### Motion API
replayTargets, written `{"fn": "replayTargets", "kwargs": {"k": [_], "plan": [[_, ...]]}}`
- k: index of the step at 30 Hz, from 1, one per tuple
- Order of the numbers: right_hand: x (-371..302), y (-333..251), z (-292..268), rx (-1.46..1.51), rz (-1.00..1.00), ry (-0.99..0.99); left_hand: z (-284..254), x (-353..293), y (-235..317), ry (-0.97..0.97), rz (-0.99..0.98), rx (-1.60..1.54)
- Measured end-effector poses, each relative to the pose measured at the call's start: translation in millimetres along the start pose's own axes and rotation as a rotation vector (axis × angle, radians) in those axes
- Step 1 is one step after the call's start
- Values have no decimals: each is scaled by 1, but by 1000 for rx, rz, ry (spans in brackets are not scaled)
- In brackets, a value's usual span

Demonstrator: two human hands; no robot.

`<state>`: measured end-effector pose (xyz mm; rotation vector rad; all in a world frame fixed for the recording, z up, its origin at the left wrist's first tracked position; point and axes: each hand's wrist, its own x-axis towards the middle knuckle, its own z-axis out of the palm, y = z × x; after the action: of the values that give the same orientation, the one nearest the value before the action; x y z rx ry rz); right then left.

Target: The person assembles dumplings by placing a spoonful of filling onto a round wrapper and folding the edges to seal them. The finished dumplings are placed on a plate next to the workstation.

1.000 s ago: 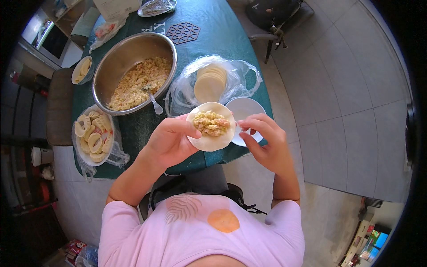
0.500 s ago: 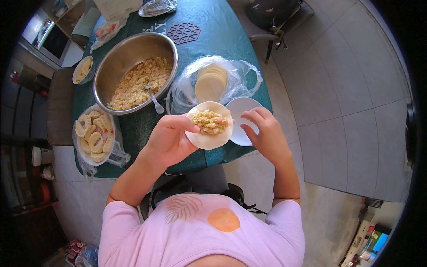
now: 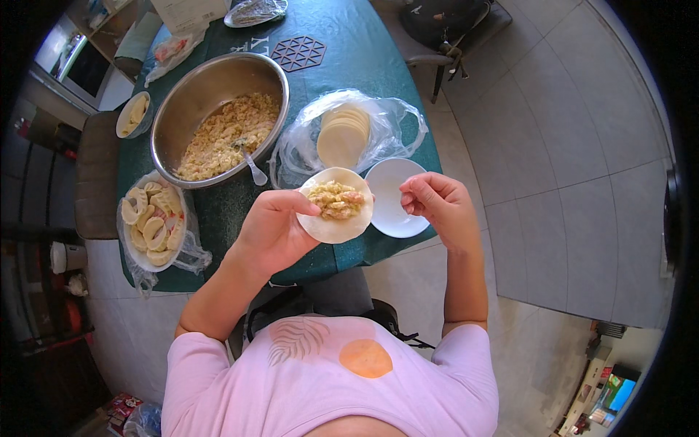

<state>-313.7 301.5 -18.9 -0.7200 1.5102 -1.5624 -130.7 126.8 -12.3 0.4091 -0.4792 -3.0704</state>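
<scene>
My left hand (image 3: pixel 273 227) holds a round dumpling wrapper (image 3: pixel 331 231) by its left edge, thumb on top. A mound of pale yellow-green filling (image 3: pixel 336 200) with pinkish bits lies on the wrapper's middle. My right hand (image 3: pixel 437 202) is at the right rim of a white bowl (image 3: pixel 387 207), with its fingers drawn together and nothing seen between them. Just beyond, a stack of round wrappers (image 3: pixel 342 142) rests in an open clear plastic bag (image 3: pixel 397 120). To the left, a large steel basin (image 3: pixel 169 120) contains more filling, with a clear-handled spoon (image 3: pixel 256 172) stuck in it.
Folded dumplings (image 3: pixel 154 233) fill a bag-lined bowl (image 3: pixel 131 251) at the table's left edge. Behind it stands a small bowl (image 3: pixel 129 131) of pale pieces. A dark hexagonal trivet (image 3: pixel 298 53) lies farther back on the green tablecloth (image 3: pixel 357 44). A chair (image 3: pixel 477 33) holds a black bag.
My right hand's fingers have gone from spread apart to drawn together, and the hand has shifted slightly right. My left hand and the filled wrapper have moved slightly left.
</scene>
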Motion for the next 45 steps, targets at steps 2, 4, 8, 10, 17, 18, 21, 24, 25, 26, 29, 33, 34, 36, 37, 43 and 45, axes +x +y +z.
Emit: {"fn": "replayTargets", "kwargs": {"k": [2, 4, 8, 10, 17, 18, 21, 24, 25, 26, 29, 33, 34, 36, 37, 43, 45], "plan": [[0, -2, 4, 137, 34, -33, 0, 0, -1, 2, -5, -8], [2, -4, 11, 226, 41, -79, -1, -1, -2, 0, -4, -10], [-1, -11, 23, 113, -77, -140, -5, -6, -4, 24, -7, -37], [-2, -12, 27, -172, -265, -169, -6, -10, -3, 42, -11, -46], [-3, -12, 60, -797, -752, -102, -5, -24, -3, -59, -19, -127], [-2, -13, 62, -812, -760, -109, -4, -26, -2, -68, -16, -121], [0, -16, 66, -851, -777, -126, -6, -32, -1, -66, -4, -94], [0, -19, 69, -904, -778, -132, -6, -37, 0, -54, 13, -36], [-1, -21, 71, -935, -779, -127, -6, -38, 0, -49, 19, -12], [-1, -23, 72, -967, -780, -123, -6, -40, 1, -48, 24, -23], [0, -31, 76, -1097, -870, -100, -5, -44, 3, -53, 39, -46], [1, -37, 77, -1082, -911, -114, -6, -48, 5, -54, 54, -26], [2, -36, 77, -1014, -891, -126, -7, -48, 5, -48, 56, -17], [2, -37, 79, -773, -749, -175, -8, -51, 7, -41, 59, -8], [2, -38, 82, -601, -625, -209, -9, -52, 8, -38, 61, -4], [20, -40, 91, -135, -330, -250, -9, -72, 9, -12, 98, 70], [39, -45, 92, -75, -271, -244, -11, -85, 9, 36, 141, 95]]}}
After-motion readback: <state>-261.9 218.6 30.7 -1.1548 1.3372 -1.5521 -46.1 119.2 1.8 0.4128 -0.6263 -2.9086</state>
